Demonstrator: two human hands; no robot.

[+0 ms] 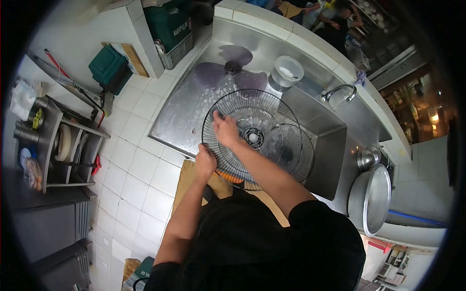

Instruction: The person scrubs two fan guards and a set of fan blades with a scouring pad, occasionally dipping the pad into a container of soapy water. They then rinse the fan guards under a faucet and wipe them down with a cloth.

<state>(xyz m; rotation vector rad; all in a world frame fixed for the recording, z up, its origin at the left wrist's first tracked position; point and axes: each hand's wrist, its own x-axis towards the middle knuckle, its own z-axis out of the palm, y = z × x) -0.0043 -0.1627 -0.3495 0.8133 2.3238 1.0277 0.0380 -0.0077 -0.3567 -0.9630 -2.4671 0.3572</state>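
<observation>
A round black wire fan guard (289,107) is tilted over the sink edge in front of me, and a second fan guard (310,154) shows behind it at the lower right. My left hand (206,160) is closed on the near left rim of the front guard. My right hand (224,130) is pressed against the wires of the same guard, left of its hub, with the fingers closed. Whatever that hand holds, if anything, is too small to make out. Beyond the guards, a purple fan blade (205,75) lies on the wet, soapy steel drainboard (172,114).
A clear plastic tub (287,70) with whitish contents stands behind the guards. The sink basin (330,167) and a curved tap (340,89) are to the right, near a large metal pot (357,199). A steel shelf rack (70,155) stands at left; people (335,17) are beyond the wall.
</observation>
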